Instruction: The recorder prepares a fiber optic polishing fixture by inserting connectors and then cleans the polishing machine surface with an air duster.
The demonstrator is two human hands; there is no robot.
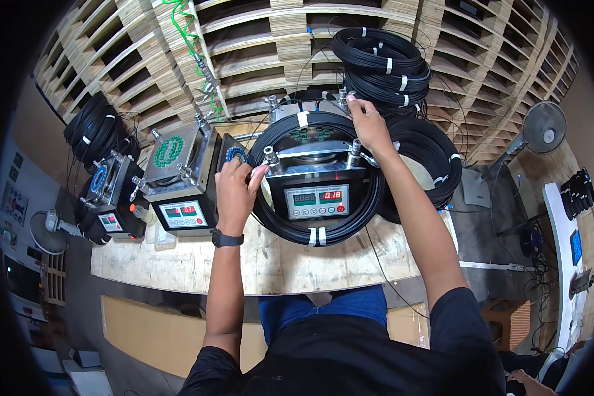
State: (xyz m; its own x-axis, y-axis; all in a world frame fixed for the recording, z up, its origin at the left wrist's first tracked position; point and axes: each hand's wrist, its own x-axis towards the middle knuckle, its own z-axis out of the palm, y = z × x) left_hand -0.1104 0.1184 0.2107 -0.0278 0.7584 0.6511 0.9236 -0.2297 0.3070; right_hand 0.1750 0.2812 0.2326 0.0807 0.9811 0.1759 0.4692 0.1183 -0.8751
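Note:
A polishing machine (317, 198) with a metal top and a lit red display stands in front of me. A large coil of black cable (369, 214) with white tape bands rings it. At its front left clamp post (270, 157), my left hand (236, 188) has thumb and fingers closed on the clamp lever, which they mostly cover. My right hand (371, 125) reaches over the coil to the back right clamp post (342, 99), its fingers closed at the lever there. The front right clamp post (356, 150) shows its lever untouched.
Two more polishing machines, a larger one (178, 168) and a smaller one (109, 191), stand left. Black cable coils (383, 63) are stacked behind right, others (96, 132) far left. A small bottle (140, 212) stands between machines. A fan (544, 129) is right; pallets (244, 39) line the back.

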